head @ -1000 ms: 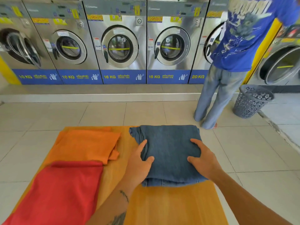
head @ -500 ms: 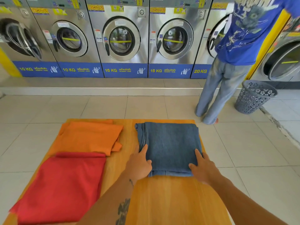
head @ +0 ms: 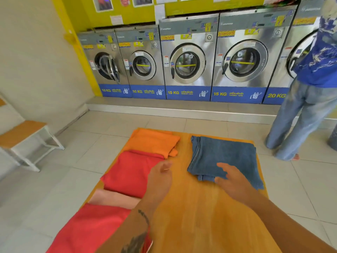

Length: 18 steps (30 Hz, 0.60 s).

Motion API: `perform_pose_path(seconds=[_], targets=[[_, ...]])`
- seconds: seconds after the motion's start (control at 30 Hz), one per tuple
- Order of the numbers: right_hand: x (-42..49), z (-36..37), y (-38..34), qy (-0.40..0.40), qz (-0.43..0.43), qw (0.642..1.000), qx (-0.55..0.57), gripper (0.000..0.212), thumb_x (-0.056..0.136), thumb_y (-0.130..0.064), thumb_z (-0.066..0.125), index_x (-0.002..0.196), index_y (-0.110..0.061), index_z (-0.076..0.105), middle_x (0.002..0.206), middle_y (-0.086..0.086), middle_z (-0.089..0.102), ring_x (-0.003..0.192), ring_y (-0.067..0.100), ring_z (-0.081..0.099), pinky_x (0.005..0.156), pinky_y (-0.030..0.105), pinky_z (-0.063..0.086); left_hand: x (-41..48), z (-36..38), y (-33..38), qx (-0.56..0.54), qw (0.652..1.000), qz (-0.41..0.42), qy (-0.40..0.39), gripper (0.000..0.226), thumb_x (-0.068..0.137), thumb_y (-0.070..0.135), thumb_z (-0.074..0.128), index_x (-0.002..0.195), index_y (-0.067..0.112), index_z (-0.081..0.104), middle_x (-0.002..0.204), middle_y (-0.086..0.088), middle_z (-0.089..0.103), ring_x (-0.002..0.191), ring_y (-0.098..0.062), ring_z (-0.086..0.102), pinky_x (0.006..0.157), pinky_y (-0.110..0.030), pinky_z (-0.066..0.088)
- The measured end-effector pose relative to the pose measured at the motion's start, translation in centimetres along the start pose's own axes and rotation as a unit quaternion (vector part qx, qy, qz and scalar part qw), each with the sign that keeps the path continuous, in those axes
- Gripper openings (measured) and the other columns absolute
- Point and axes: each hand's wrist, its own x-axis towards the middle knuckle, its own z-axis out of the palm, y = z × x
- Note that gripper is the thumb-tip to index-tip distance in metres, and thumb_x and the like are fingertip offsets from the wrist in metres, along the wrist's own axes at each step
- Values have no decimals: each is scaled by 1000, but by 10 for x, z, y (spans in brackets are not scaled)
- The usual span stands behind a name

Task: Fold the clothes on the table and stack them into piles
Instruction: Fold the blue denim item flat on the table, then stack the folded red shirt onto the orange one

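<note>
A folded blue denim garment (head: 224,157) lies at the far right of the wooden table (head: 197,207). My right hand (head: 231,179) hovers over its near edge, fingers spread, holding nothing. My left hand (head: 160,178) is lifted over the table's middle, fingers loosely apart and empty. Along the left side lie a folded orange cloth (head: 155,141), a folded red cloth (head: 131,172), a pale pink cloth (head: 113,199) and another red garment (head: 91,229) nearest me.
A row of washing machines (head: 186,61) lines the far wall. A person in a blue shirt and jeans (head: 308,110) stands at the right, near the table's far corner. A wooden bench (head: 21,137) stands at the left on the tiled floor.
Both hands have lifted off the denim garment and drawn back. My view has swung left, bringing the bench, the pink cloth and the nearer red garment into sight.
</note>
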Motion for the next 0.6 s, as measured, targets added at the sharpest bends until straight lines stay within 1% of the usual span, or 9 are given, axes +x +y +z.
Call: perform_pose_path(seconds=[0.07,0.13,0.2,0.27,0.3,0.37,0.4,0.5,0.6], targets=[[-7,8,-16,-11,-9,999,29,56,95,-25,58,146,-28,37,148,6,38,135,23,41,98,36,43,-14,-20,-2,-10,999,-11,34,28,86,4,59,97,27,71,101,8,73,92,-7,67,79,-22,49],[-13,19,-31,-24,-10,998,52,54,95,-25,58,145,-27,38,147,7,41,126,20,48,91,33,46,-24,-41,-3,-28,998,-23,57,34,84,-2,57,93,28,70,99,7,72,94,-9,65,83,-24,46],[-17,31,-45,-42,-11,997,65,53,96,-27,56,145,-28,38,143,7,45,104,14,57,76,28,48,-29,-63,-6,-44,996,-32,71,38,82,-5,56,93,28,71,97,5,72,88,-11,63,82,-27,46],[-17,44,-57,-63,-8,995,73,52,96,-28,55,145,-29,37,131,3,52,86,5,57,69,24,46,-27,-84,-11,-56,994,-40,80,39,82,-7,57,93,27,71,95,5,70,86,-11,61,81,-29,45],[-16,52,-62,-73,-4,994,77,53,95,-29,55,144,-30,37,126,1,55,87,5,56,72,25,46,-26,-94,-14,-62,993,-44,86,39,82,-8,56,92,26,71,94,5,69,85,-12,60,81,-30,45],[-14,68,-73,-88,10,992,89,55,93,-32,57,144,-33,37,128,2,55,107,13,56,84,32,45,-18,-114,-21,-74,991,-51,95,38,83,-9,55,92,25,70,92,5,68,85,-13,58,81,-30,44],[-11,76,-78,-93,19,991,97,55,92,-34,58,142,-35,38,129,1,53,114,16,55,88,34,45,-12,-123,-26,-74,991,-53,94,36,84,-8,55,94,23,70,93,4,67,85,-13,58,82,-30,44],[2,103,-93,-93,41,987,124,49,89,-36,62,135,-39,44,119,-3,52,104,15,58,92,41,50,12,-151,-47,-64,993,-51,82,33,86,-1,57,95,27,71,92,2,65,83,-14,57,79,-31,45],[20,133,-105,-83,82,977,178,48,90,-29,65,134,-36,47,118,4,57,103,16,58,94,44,50,44,-176,-70,-50,996,-44,54,34,85,7,60,95,37,72,99,4,65,79,-13,56,74,-30,43]])
